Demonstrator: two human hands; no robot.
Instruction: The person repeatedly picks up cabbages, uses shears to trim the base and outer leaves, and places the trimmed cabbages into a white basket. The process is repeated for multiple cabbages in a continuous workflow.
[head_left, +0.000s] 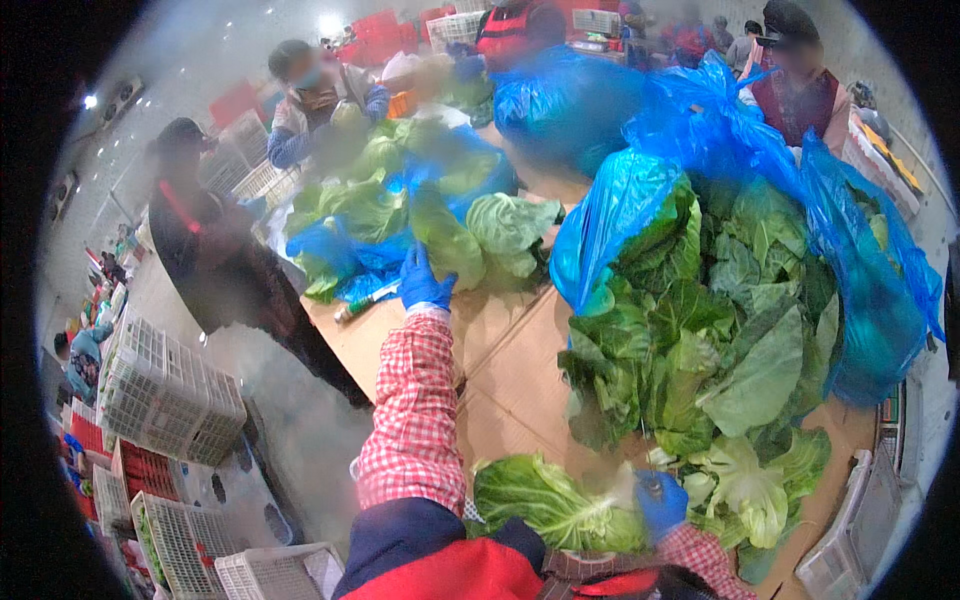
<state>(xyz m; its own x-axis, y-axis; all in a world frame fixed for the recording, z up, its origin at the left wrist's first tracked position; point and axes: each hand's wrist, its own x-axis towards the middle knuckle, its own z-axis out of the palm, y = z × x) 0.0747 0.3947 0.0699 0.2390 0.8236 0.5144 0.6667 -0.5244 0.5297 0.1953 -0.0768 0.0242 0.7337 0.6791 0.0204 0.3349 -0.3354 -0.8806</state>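
My left hand (426, 281), in a blue glove, reaches forward over the cardboard-coloured table top (499, 367). Its thumb is spread, and the fingertips lie against or just above a blue plastic bag (379, 255) and a pale green cabbage (448, 238). Left of this hand lies a white-and-green stick-like object (366, 302). Close to my body, my right hand (661, 504), also gloved in blue, is beside a leafy cabbage (559, 502); its grip is unclear. Loose cabbage leaves (750, 484) lie to its right.
A large heap of dark green cabbage leaves (757, 345) covers the table's right side, among full blue bags (574, 101). Co-workers stand at the far side and left (202, 225). Stacked plastic crates (172, 390) stand at left; a grey crate (851, 517) is at right.
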